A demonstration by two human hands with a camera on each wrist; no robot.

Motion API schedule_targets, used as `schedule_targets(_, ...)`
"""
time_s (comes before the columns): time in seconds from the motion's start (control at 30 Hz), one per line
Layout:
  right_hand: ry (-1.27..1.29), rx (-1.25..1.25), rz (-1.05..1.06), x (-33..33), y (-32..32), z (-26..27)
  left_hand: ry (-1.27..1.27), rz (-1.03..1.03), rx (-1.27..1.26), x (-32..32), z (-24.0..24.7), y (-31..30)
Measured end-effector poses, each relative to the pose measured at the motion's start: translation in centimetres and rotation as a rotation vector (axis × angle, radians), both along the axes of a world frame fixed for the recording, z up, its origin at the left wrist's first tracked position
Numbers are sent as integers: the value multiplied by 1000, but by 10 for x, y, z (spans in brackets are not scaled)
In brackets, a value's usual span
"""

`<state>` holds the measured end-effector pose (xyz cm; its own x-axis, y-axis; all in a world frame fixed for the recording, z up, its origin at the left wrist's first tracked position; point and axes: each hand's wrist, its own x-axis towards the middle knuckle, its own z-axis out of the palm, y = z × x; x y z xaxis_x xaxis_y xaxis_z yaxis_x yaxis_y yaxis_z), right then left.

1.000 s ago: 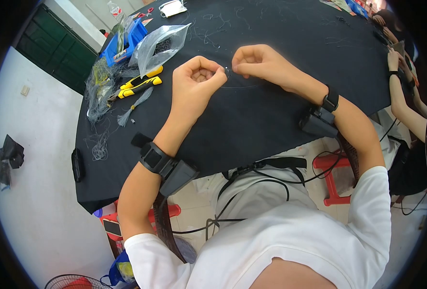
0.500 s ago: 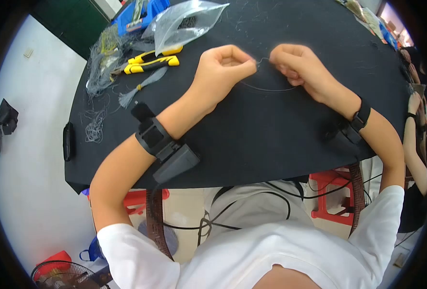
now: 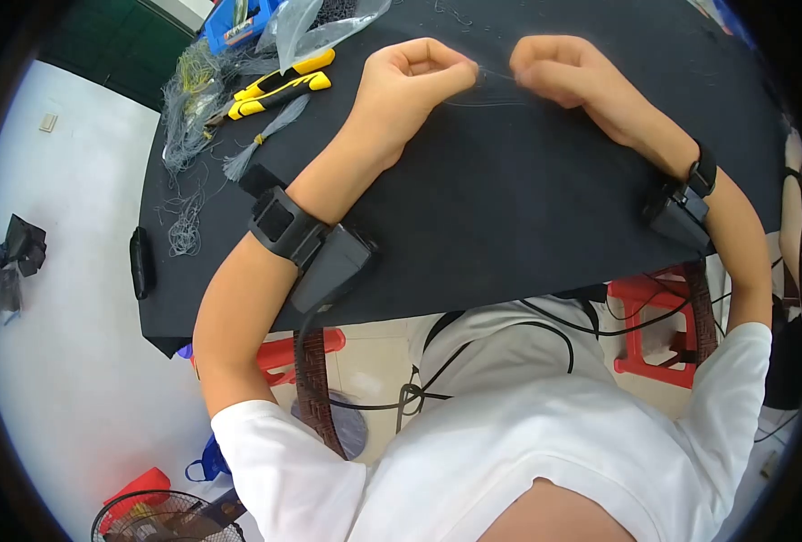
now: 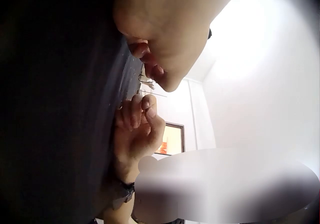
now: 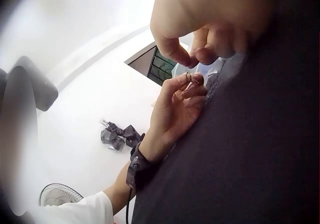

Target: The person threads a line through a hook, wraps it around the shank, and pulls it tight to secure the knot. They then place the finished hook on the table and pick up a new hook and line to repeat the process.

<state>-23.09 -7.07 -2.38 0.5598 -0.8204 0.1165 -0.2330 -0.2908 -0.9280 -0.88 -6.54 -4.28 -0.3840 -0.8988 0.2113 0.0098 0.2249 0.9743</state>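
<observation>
Above the black cloth, the left hand (image 3: pixel 403 95) pinches a thin clear line (image 3: pixel 489 104) between thumb and forefinger, the other fingers curled. A small loop of it stands at those fingertips in the right wrist view, where the left hand (image 5: pixel 177 109) shows below the right. Across a short gap, the right hand (image 3: pixel 577 81) has its thumb and forefinger together on the line's other part, slightly blurred. In the left wrist view the right hand (image 4: pixel 137 129) has curled fingers, thumb against forefinger. The hands do not touch each other.
Yellow-black pliers (image 3: pixel 279 93), a tied grey bundle of strands (image 3: pixel 261 140), tangled line (image 3: pixel 187 221), a blue bin (image 3: pixel 238 25) and a clear plastic bag (image 3: pixel 315 32) lie at the left. A black case (image 3: pixel 141 262) is near the table's left edge.
Over the last half second, the right hand has moved slightly away from the left, widening the gap. The head view has also shifted, and both hands appear higher in it.
</observation>
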Motion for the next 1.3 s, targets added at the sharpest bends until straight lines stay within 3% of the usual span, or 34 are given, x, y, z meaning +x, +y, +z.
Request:
schedule_targets(0.13, 75, -45, -19, 3, 2, 1, 28, -1, 43, 3, 1, -2)
schedule_targets(0.43, -162, -37, -87, 4, 5, 3, -31, -45, -2, -4, 3, 4)
schedule_targets(0.53, -37, -18, -92, 1, 2, 3, -28, -37, -12, -3, 2, 3)
schedule_targets(0.63, 32, -220, -93, 6, -1, -6, 30, 25, 40, -2, 3, 2)
schedule_targets(0.83, 72, -174, 68, 1, -5, -5, 62, 42, 59, 1, -1, -1)
schedule_targets(1.13, 25, -61, 16, 2, -1, 0, -26, -40, 13, -1, 1, 0)
schedule_targets(1.23, 31, -338, -14, 3, -10, -14, -74, -28, 14, -1, 3, 1)
schedule_targets(1.3, 43, -336, -40, 3, -10, -15, -72, -32, 19, -1, 5, 2)
